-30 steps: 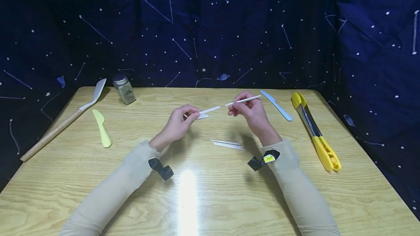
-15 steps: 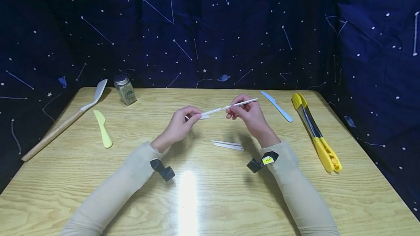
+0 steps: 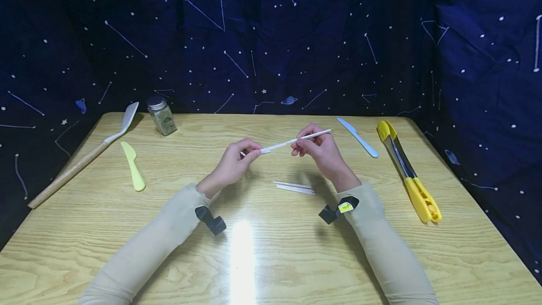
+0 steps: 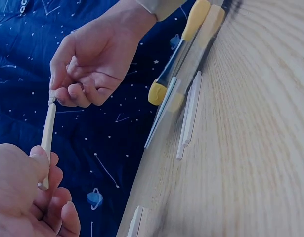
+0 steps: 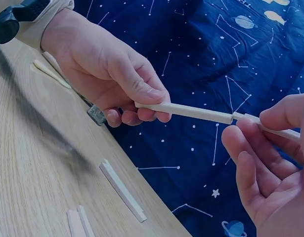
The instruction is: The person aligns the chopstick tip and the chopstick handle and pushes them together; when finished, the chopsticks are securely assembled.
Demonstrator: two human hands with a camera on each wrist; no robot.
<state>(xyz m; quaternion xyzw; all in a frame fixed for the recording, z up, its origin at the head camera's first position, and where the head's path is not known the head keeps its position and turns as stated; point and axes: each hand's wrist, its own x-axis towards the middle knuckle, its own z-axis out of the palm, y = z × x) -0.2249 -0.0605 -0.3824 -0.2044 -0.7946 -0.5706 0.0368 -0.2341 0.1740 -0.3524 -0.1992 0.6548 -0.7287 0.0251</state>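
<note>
Pinching a white stick (image 5: 196,112) in the left hand (image 3: 235,160), left of the blue knife (image 3: 358,137). Pinching a second stick (image 3: 316,134), end to end, in the right hand (image 3: 325,153).

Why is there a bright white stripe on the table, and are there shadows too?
Head view: the stripe looks like glare, probably light bouncing off the table, and soft shadows lie near the left hand and right hand; right wrist view: a long, dark, fuzzy-edged shadow slants across the table; left wrist view: no stripe like that shows.
</note>
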